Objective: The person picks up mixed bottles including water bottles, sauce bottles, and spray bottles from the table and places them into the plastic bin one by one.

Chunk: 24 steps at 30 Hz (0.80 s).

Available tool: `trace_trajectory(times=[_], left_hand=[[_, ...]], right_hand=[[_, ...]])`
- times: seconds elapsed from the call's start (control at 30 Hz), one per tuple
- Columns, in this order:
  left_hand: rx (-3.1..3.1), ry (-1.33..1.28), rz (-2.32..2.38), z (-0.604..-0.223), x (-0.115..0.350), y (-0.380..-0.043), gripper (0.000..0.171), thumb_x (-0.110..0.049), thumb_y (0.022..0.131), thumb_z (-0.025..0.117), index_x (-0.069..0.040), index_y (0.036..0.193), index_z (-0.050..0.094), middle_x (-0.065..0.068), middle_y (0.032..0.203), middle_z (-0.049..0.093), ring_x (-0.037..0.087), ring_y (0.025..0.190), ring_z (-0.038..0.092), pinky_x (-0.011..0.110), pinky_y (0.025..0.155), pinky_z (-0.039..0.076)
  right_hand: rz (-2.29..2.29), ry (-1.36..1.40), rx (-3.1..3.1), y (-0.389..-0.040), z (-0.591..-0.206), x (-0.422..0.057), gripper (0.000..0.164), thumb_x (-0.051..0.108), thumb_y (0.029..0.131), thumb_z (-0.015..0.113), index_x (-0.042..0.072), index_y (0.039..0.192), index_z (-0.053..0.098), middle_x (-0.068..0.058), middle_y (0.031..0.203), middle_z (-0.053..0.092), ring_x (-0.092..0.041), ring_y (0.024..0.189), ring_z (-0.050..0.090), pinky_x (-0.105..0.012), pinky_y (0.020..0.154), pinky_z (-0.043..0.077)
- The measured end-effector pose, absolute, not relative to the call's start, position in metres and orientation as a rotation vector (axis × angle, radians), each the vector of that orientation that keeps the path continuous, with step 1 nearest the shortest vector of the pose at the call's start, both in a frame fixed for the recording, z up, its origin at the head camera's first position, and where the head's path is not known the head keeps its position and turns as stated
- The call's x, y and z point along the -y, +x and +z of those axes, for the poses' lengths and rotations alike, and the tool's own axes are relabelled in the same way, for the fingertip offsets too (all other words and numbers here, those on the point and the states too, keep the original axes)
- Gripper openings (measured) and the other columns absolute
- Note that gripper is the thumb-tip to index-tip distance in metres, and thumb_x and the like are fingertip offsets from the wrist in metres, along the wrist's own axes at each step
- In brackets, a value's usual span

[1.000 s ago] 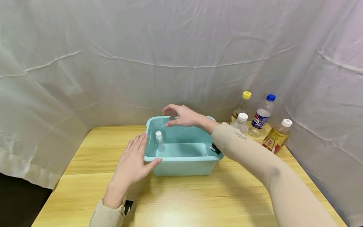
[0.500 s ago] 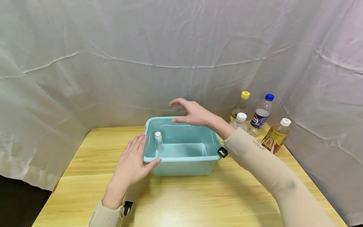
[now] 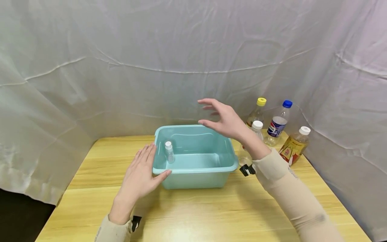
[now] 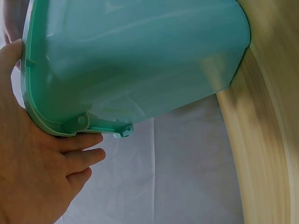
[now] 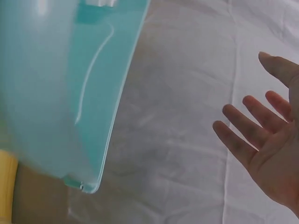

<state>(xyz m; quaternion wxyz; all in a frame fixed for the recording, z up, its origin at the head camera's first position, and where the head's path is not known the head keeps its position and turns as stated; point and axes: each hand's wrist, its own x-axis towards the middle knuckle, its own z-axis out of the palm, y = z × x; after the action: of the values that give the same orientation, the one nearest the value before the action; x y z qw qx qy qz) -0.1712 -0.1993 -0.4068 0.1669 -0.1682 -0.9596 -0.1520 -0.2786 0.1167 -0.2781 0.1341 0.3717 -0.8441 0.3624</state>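
My right hand (image 3: 222, 117), fingers loose and empty, has swung toward the tabletop's (image 3: 196, 215) far right corner; the white-capped bottle (image 3: 170, 155) inside the tub's (image 3: 196, 181) left edge seems settled. My left hand (image 3: 139, 174), fingers straight, touches that edge.

To the right of the open-fingered right hand (image 3: 225, 119), past the wrist, a clear plastic bottle with a blue screw cap (image 3: 276, 125) wears a dark blue wrap label; its round red, white and blue emblem reads as Pepsi, the smaller lettering too fine to read. Farther right, an amber plastic bottle with a white cap (image 3: 294, 146) carries a yellow-and-red label with illegible print. Behind the same hand, on the beige fabric right sleeve (image 3: 302, 198), dark lettering runs along the forearm, too small to read.
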Motion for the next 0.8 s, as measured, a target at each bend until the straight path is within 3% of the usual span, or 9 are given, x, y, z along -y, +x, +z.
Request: trace_trajectory(times=[0.37, 0.8], left_hand=[[2.746, -0.468, -0.44, -0.407, 0.2, -0.171, 0.104, -0.069, 0.093, 0.061, 0.005, 0.159, 0.032, 0.022, 0.167, 0.031, 0.041, 0.155, 0.027, 0.052, 0.129, 0.019], [2.746, -0.475, -0.441, -0.405, 0.201, -0.169, 0.104, -0.07, 0.093, 0.06, 0.005, 0.16, 0.031, 0.022, 0.167, 0.03, 0.041, 0.155, 0.027, 0.052, 0.129, 0.019]], right_hand=[[0.792, 0.956, 2.036, -0.263, -0.297, -0.15, 0.062, 0.009, 0.087, 0.085, 0.002, 0.143, 0.059, -0.008, 0.147, 0.061, -0.025, 0.131, 0.061, -0.043, 0.1, 0.057], [0.905, 0.807, 1.835, -0.244, -0.326, -0.184, 0.064, -0.009, 0.074, 0.087, -0.003, 0.133, 0.063, -0.014, 0.141, 0.065, -0.032, 0.122, 0.065, -0.022, 0.103, 0.052]])
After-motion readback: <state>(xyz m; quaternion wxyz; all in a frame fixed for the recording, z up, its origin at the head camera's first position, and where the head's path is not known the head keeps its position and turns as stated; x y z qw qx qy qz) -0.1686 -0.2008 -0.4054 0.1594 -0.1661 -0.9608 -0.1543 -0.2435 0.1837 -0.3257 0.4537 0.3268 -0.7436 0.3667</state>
